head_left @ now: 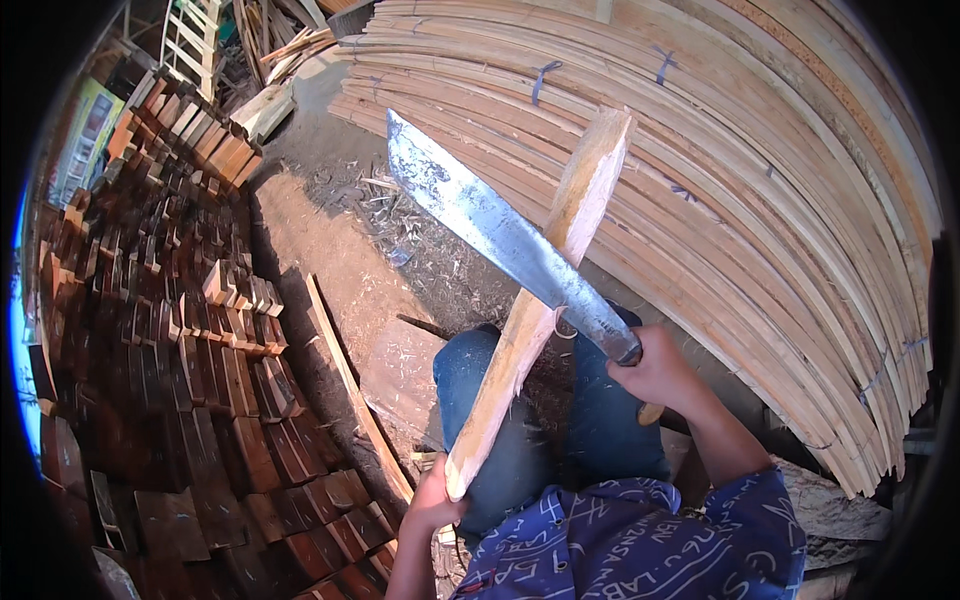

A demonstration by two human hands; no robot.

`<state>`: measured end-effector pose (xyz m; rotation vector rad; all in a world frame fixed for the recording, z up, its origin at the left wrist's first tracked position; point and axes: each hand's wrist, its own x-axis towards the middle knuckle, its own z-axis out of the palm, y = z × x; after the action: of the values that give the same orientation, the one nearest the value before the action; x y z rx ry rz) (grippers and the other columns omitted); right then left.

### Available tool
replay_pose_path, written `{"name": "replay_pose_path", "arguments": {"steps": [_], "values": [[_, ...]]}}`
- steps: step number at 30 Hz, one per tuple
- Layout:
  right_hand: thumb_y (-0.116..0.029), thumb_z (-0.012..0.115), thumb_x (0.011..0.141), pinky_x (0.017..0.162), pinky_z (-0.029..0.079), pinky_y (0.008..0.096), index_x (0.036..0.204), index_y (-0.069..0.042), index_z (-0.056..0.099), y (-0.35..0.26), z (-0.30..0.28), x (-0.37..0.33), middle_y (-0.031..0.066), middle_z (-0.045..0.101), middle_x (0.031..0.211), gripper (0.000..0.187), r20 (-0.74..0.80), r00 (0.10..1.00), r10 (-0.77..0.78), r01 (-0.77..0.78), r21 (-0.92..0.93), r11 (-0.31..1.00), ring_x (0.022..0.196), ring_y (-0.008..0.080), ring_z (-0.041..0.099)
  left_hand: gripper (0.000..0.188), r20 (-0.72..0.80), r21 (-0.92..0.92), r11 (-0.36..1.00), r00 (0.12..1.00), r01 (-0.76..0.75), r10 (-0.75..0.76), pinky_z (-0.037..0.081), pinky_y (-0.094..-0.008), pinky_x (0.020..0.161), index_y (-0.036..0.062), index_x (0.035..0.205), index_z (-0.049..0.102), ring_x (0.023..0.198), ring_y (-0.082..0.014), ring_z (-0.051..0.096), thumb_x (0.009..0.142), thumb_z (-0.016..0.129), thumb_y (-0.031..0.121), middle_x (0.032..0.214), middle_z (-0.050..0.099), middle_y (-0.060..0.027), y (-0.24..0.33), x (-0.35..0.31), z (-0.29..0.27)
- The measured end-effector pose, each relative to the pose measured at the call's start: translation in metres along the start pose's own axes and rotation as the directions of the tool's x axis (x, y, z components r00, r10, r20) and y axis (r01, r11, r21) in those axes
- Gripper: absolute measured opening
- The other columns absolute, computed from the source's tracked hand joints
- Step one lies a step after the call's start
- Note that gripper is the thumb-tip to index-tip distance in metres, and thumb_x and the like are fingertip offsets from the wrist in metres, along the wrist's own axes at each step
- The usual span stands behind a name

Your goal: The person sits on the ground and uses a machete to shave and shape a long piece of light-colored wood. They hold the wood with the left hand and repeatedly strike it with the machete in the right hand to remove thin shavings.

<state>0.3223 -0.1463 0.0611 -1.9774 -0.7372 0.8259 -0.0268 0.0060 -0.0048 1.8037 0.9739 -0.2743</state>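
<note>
My left hand (434, 497) is closed round the near end of a rough wooden stick (500, 385), which slants up and away to the right over my knees. Pale, freshly cut wood shows along its right side. In my right hand (655, 370) is the handle of a machete (480, 222). Its broad, worn steel blade points to the far left and crosses over the middle of the stick. A thin curl of wood shaving (564, 322) hangs by the stick just under the blade.
Bundled long wooden strips (720, 200) fill the right and far side. Stacked dark wood blocks (190, 430) stand at the left. A narrow wooden strip (355, 385) lies on the dirt floor (310, 235), with scattered wood chips (400, 215) beyond my knees.
</note>
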Motion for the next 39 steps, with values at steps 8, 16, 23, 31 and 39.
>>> {"name": "replay_pose_path", "arguments": {"steps": [8, 16, 23, 31, 39], "values": [[-0.004, 0.068, 0.081, 0.045, 0.043, 0.0272, 0.073, 0.002, 0.058, -0.012, -0.039, 0.017, 0.0045, 0.056, 0.058, 0.014, -0.088, 0.995, 0.048, -0.026, 0.233, 0.972, 0.047, 0.0104, 0.054, 0.059, 0.013, 0.051, 0.998, 0.999, -0.048, 0.048, 0.050, -0.0413, 0.085, 0.0027, 0.119, 0.045, 0.096, -0.0379, 0.065, 0.065, 0.067, 0.010, 0.099, 0.064, -0.0229, -0.005, 0.012, -0.001], [-0.001, 0.064, 0.081, 0.046, 0.043, 0.0280, 0.074, 0.004, 0.058, -0.005, -0.058, 0.026, 0.0041, 0.056, 0.057, 0.010, -0.218, 0.975, -0.028, 0.077, 0.217, 0.973, 0.048, 0.0107, 0.052, 0.055, 0.020, 0.052, 0.996, 0.997, -0.078, 0.077, 0.052, -0.0444, 0.083, 0.0037, 0.117, 0.043, 0.094, -0.0390, 0.067, 0.068, 0.067, 0.008, 0.098, 0.065, -0.0234, -0.005, 0.014, 0.001], [-0.007, 0.072, 0.076, 0.053, 0.041, 0.0296, 0.077, 0.004, 0.060, 0.004, 0.000, 0.003, 0.0010, 0.051, 0.060, 0.016, -0.018, 1.000, 0.009, -0.008, 0.030, 1.000, 0.059, 0.0070, 0.047, 0.055, 0.005, -0.003, 0.998, 0.998, -0.059, 0.059, 0.051, -0.0418, 0.085, 0.0028, 0.118, 0.044, 0.097, -0.0402, 0.066, 0.067, 0.066, 0.010, 0.099, 0.066, -0.0228, -0.003, 0.005, 0.000], [-0.003, 0.069, 0.079, 0.045, 0.041, 0.0264, 0.073, 0.002, 0.060, -0.012, -0.022, 0.009, 0.0016, 0.055, 0.059, 0.012, -0.122, 0.990, -0.065, 0.075, 0.081, 0.994, 0.049, 0.0077, 0.051, 0.054, 0.029, -0.002, 0.999, 0.998, -0.051, 0.051, 0.051, -0.0401, 0.083, 0.0022, 0.118, 0.044, 0.094, -0.0385, 0.066, 0.068, 0.065, 0.010, 0.096, 0.065, -0.0233, 0.003, 0.013, -0.002], [-0.006, 0.070, 0.078, 0.060, 0.049, 0.0312, 0.085, 0.004, 0.064, -0.018, -0.039, 0.013, 0.0046, 0.062, 0.065, 0.013, -0.167, 0.985, 0.049, -0.036, 0.082, 0.996, 0.063, 0.0170, 0.062, 0.058, 0.038, -0.026, 0.998, 0.998, -0.050, 0.051, 0.051, -0.0401, 0.086, 0.0033, 0.121, 0.045, 0.098, -0.0393, 0.066, 0.067, 0.065, 0.010, 0.101, 0.065, -0.0230, 0.005, 0.011, -0.002]]}}
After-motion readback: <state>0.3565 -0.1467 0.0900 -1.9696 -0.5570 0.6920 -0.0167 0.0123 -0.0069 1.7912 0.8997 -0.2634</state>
